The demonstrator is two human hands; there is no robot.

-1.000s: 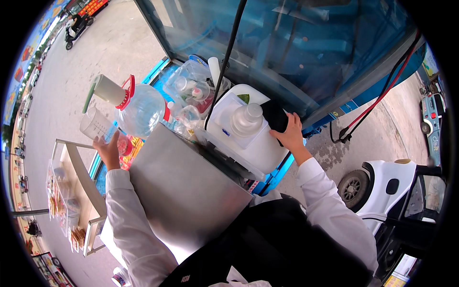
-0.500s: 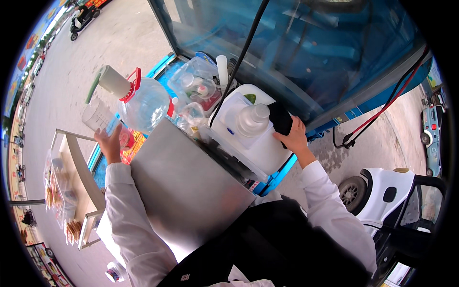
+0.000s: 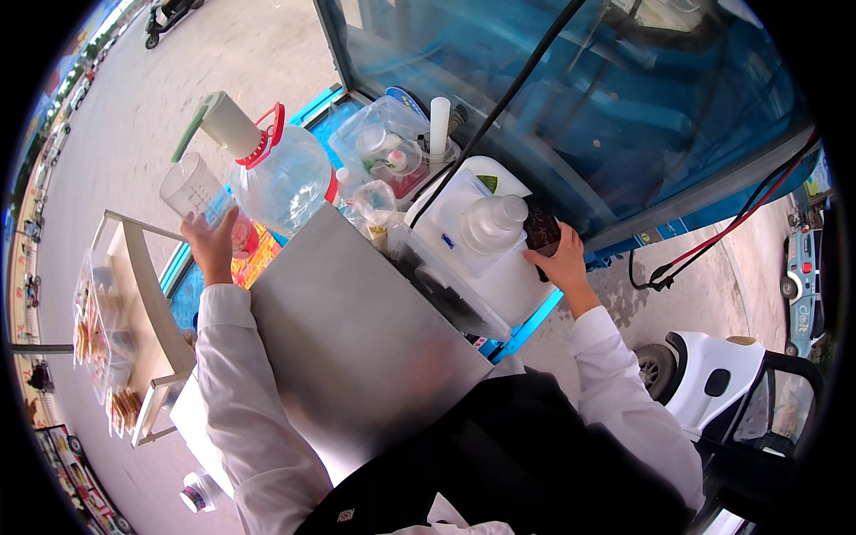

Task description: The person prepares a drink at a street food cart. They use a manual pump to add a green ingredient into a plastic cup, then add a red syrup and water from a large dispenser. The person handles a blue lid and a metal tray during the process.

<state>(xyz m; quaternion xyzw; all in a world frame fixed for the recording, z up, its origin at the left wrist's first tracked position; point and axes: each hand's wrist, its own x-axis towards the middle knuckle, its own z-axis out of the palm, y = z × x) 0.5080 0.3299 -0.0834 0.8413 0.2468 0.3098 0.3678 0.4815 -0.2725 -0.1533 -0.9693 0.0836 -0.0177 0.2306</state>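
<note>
My left hand [image 3: 211, 248] is closed round a clear measuring cup [image 3: 193, 190] with graduation marks. Its rim sits just under the spout of a white-and-green pump [image 3: 230, 125] fixed on a large clear water jug [image 3: 285, 185] with a red handle. At the right, my right hand [image 3: 564, 266] grips the near edge of a dark, flat, phone-like slab [image 3: 540, 228] with faint lettering. The slab lies at the edge of a white container's lid [image 3: 517, 294], beside a stack of translucent white lids or cups [image 3: 496, 221]. My fingers partly hide the slab.
A steel box [image 3: 357, 330] stands between my arms. Behind it are a clear tub of small items [image 3: 379, 134] and a plastic cup [image 3: 374, 201]. A black cable [image 3: 517, 85] crosses in front of the blue-framed glass [image 3: 571, 98]. A shelf with packaged food [image 3: 147, 312] is at left.
The view has shifted, so the scene sits a little differently. Both hands keep their holds; lettering now shows on the slab, which looked plain black before.
</note>
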